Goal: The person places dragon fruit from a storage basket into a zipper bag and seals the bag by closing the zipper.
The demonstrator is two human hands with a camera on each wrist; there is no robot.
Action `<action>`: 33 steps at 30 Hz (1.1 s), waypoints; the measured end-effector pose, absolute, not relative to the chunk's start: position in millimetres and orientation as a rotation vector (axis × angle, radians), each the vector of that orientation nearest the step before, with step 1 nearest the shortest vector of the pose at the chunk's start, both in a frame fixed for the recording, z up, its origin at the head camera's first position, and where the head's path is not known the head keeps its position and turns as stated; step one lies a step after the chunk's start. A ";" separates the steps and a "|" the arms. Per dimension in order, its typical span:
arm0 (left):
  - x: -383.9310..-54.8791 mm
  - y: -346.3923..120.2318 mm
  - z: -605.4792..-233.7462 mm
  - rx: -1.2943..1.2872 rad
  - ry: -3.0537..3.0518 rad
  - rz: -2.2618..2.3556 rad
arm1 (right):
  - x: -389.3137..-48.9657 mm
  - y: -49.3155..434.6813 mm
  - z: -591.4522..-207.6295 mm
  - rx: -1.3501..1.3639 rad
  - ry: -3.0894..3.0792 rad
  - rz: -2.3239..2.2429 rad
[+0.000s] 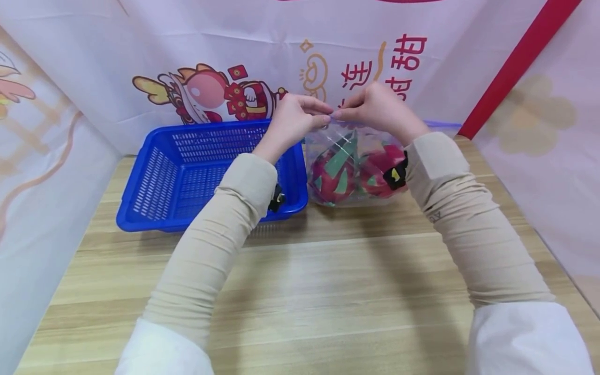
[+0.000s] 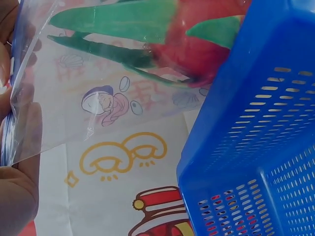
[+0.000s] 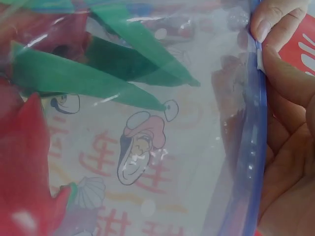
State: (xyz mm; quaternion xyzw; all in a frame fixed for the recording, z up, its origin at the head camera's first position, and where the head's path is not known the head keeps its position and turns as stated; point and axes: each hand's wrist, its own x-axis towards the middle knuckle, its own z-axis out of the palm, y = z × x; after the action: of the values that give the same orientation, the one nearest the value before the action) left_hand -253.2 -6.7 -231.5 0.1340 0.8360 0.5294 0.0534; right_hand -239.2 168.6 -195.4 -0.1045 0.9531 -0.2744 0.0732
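Note:
A clear zip bag (image 1: 323, 136) with a blue-purple top edge stands upright right of the basket. Through its film show two dragon fruits, one on the left (image 1: 328, 185) and one on the right (image 1: 372, 169), red with green leaf tips. My left hand (image 1: 296, 119) pinches the bag's top edge near its left end; in the left wrist view its thumb and fingers lie on either side of the film. Close beside it, my right hand (image 1: 377, 110) pinches a small whitish slider (image 3: 260, 60) on the zip between thumb and finger.
A blue perforated basket (image 1: 140, 192) with nothing in it stands left of the bag, its right rim close to the fruit. Behind both hangs a white printed cloth (image 1: 281, 47). Underneath is a wood-grain table (image 1: 328, 291). Dark wrist devices (image 1: 396, 174) sit near the sleeves.

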 end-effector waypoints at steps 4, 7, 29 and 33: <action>-253.5 -8.8 -231.2 0.417 2.558 1.575 | -239.4 171.1 -193.5 -0.273 2.866 -0.793; -254.1 -10.3 -231.5 0.397 2.566 1.569 | -239.6 174.9 -192.3 -0.242 2.860 -0.783; -249.0 -9.5 -230.9 0.511 2.913 1.334 | -237.7 209.6 -197.6 -0.302 2.893 -0.856; -242.2 1.5 -226.5 0.686 3.101 1.027 | -238.7 204.2 -198.6 -0.297 2.896 -0.838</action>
State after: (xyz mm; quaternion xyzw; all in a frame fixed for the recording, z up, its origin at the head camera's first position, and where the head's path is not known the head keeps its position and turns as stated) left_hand -242.2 1.5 -226.5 0.2044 0.9246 0.3063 -0.0978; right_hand -238.7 204.2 -198.6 -0.0980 0.9545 -0.2761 0.0558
